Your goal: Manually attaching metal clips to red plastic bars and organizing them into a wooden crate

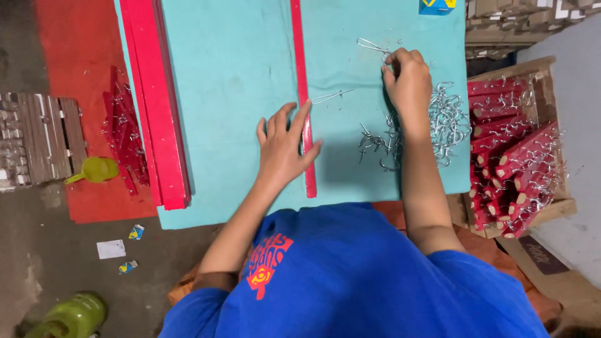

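Blue cotton shirt (350, 275) fills the foreground. Beyond, turquoise cloth-covered table (231, 75); the cardboard box of finished red hooked sticks (516, 156) is well filled, but a pile of bent silver wire hooks (438, 122) remains. Left hand (283, 147), fingers spread, presses the long thin red wooden strip (303, 94). Right hand (410, 81) pinches a hook; fingertips hard to make out.

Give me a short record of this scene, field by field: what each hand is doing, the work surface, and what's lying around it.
Surface: teal cloth-covered board
Left hand: flat on the cloth, fingers spread, resting against a single red strip
Right hand: fingers pinched at the top of a pile of metal wire hooks
Loose hook: lies between the hands, beside the strip
Left edge: stack of red strips
Right side: cardboard box of red pieces fitted with hooks
Floor: green cup, paper scraps
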